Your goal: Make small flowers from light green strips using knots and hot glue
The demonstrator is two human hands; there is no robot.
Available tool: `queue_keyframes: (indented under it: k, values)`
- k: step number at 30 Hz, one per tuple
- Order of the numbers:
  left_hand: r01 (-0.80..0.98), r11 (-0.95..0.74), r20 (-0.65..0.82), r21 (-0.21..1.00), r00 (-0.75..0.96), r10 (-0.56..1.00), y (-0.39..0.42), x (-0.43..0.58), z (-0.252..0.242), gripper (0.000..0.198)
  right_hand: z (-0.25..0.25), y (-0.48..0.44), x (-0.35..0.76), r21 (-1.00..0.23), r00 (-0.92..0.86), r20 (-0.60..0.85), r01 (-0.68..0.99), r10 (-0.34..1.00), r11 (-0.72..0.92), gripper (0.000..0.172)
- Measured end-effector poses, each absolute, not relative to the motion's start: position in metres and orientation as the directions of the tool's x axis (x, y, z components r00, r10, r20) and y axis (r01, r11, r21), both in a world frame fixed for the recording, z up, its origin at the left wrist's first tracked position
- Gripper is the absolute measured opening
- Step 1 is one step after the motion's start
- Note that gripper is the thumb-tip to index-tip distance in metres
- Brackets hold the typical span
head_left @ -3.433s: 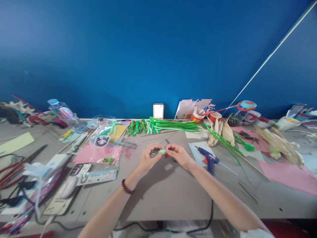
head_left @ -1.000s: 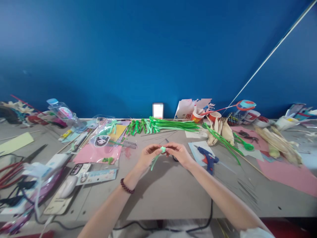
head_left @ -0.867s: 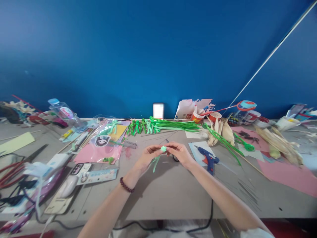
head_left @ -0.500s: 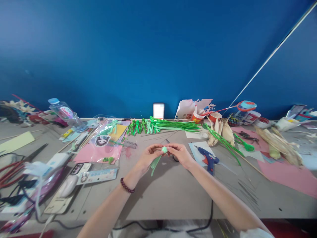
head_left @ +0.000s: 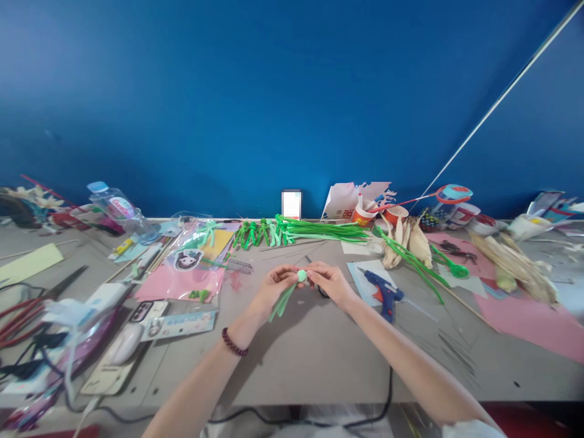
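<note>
Between my hands is a pale green pipe-cleaner piece point(head_left: 302, 276) with a small rounded knot at its top and several fuzzy stems hanging down to the lower left. My left hand point(head_left: 281, 283) pinches it from the left between thumb and fingers. From the right, my right hand point(head_left: 327, 281) grips the same knot with thumb and forefinger. Behind the hands lies a bundle of green pipe cleaners point(head_left: 328, 231), and beside it stand several twisted green pipe-cleaner figures point(head_left: 262, 232). Partly hidden by my right hand is a dark-handled tool point(head_left: 323, 292).
Right of my hands, a blue glue gun point(head_left: 385, 292) rests by white paper. Further right are dried corn husks point(head_left: 515, 267) and pink paper point(head_left: 531, 325). To the left are a plastic bag point(head_left: 182, 261), a phone point(head_left: 114, 359), a bottle point(head_left: 121, 207) and large red-handled scissors point(head_left: 27, 310).
The knot has turned slightly in my fingers, and its hanging stems have swung to the left and spread. Both hands stay in nearly the same place.
</note>
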State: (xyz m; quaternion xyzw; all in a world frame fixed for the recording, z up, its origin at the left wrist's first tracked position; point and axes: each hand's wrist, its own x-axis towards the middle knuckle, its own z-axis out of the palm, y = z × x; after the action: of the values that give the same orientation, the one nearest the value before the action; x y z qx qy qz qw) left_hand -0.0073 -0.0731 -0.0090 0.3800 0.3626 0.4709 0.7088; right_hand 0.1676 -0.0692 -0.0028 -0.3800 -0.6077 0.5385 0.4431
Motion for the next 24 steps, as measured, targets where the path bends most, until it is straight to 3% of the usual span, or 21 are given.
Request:
queue_keyframes:
  k: [6, 18, 24]
  values:
    - [-0.318, 0.137, -0.068, 0.938, 0.219, 0.973, -0.0761, -0.0031, -0.0075, 0.036, -0.0076, -0.065, 0.1704, -0.993, -0.301, 0.086, 0.045, 0.95, 0.104, 0.028]
    - [-0.464, 0.372, -0.165, 0.804, 0.427, 0.889, -0.0743, -0.0063, -0.0145, 0.035, -0.0054, -0.0709, 0.1643, -0.993, -0.332, 0.051, -0.119, 0.942, 0.011, 0.029]
    - [-0.486, 0.334, -0.206, 0.807, 0.299, 0.932, -0.0762, -0.0049, -0.0097, 0.029, -0.0128, -0.0684, 0.1643, -0.994, -0.298, 0.106, -0.028, 0.949, 0.103, 0.028]
